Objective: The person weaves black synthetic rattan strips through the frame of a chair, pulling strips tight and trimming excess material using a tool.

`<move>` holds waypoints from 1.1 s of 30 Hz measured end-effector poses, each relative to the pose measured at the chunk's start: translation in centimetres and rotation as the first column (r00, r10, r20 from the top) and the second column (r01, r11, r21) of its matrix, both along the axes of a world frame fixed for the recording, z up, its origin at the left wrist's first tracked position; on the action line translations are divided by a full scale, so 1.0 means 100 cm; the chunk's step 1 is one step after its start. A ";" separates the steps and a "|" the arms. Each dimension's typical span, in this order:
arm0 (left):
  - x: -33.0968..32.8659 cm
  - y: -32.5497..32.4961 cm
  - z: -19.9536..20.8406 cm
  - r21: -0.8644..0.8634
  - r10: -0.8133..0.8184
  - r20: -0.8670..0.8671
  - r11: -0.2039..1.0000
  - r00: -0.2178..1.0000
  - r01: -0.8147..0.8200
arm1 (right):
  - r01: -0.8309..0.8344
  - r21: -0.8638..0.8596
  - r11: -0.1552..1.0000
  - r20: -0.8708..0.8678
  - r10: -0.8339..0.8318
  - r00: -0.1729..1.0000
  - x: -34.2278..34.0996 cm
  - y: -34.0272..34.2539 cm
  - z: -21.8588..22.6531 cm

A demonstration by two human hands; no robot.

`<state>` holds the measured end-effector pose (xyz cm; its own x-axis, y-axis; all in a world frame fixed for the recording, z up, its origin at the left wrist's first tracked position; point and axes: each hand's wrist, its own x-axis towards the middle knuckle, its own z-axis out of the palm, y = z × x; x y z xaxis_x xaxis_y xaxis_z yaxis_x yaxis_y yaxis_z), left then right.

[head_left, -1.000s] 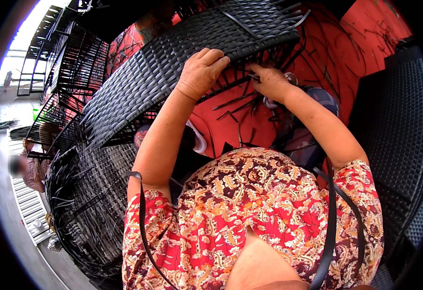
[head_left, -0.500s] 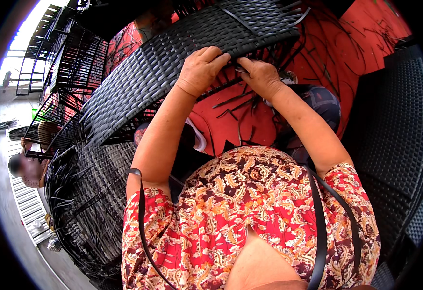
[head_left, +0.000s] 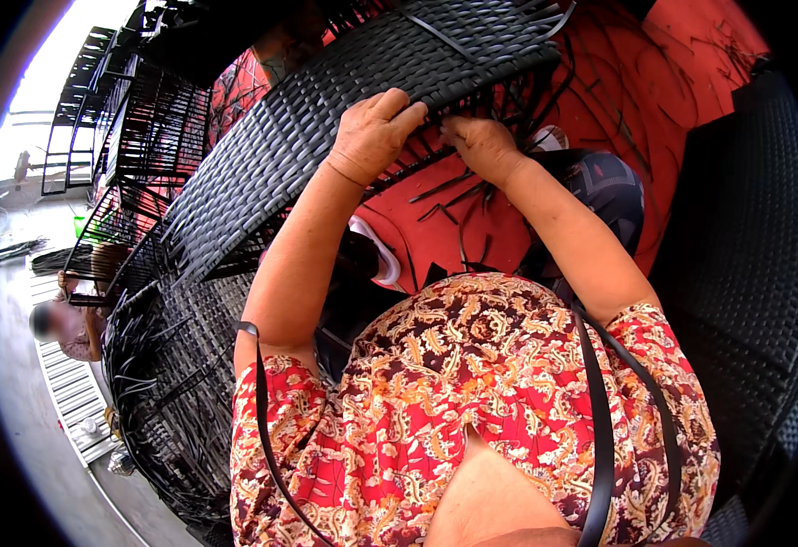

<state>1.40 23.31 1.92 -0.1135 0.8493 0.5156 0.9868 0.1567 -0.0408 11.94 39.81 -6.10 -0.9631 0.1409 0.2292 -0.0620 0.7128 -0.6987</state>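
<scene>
A long black panel of woven plastic strips (head_left: 326, 118) slants across in front of me, loose strip ends sticking out at its far right. My left hand (head_left: 371, 137) is closed over its near edge, the fingers bent and the thumb side toward the right. Just right of it and slightly below the edge is my right hand (head_left: 485, 146), its fingers pinched together near the panel's underside. What these fingertips hold, if anything, is too small and dark to make out. Bare frame bars show beneath the panel.
Black cut strips (head_left: 453, 196) lie scattered over the red floor covering (head_left: 426, 237). A dark woven piece with loose strips (head_left: 189, 365) stands at my left, stacked woven panels (head_left: 736, 255) at my right. Bare black frames (head_left: 157, 118) and another person (head_left: 75, 328) are at the far left.
My right hand has shifted slightly left and turned; a small shiny bit seen at its fingertips before no longer shows. My left hand stays on the panel's edge. The view has shifted a little.
</scene>
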 end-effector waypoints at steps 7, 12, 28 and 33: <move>0.006 0.005 0.016 -0.110 0.046 0.079 0.993 0.996 -0.037 | -0.019 -0.426 0.904 0.167 0.099 0.981 -0.002 0.007 0.000; -0.004 0.011 0.024 -0.164 0.054 0.293 0.986 0.954 -0.005 | -0.039 -0.636 0.770 0.151 0.174 0.973 -0.006 0.010 -0.002; -0.023 0.012 0.026 -0.296 0.124 0.576 0.953 0.808 0.065 | 0.036 -0.581 0.813 0.187 0.090 0.978 0.009 0.020 0.036; -0.026 0.013 0.021 -0.259 0.131 0.616 0.965 0.776 0.044 | -0.092 -0.443 0.892 0.222 0.208 0.953 0.002 0.043 0.065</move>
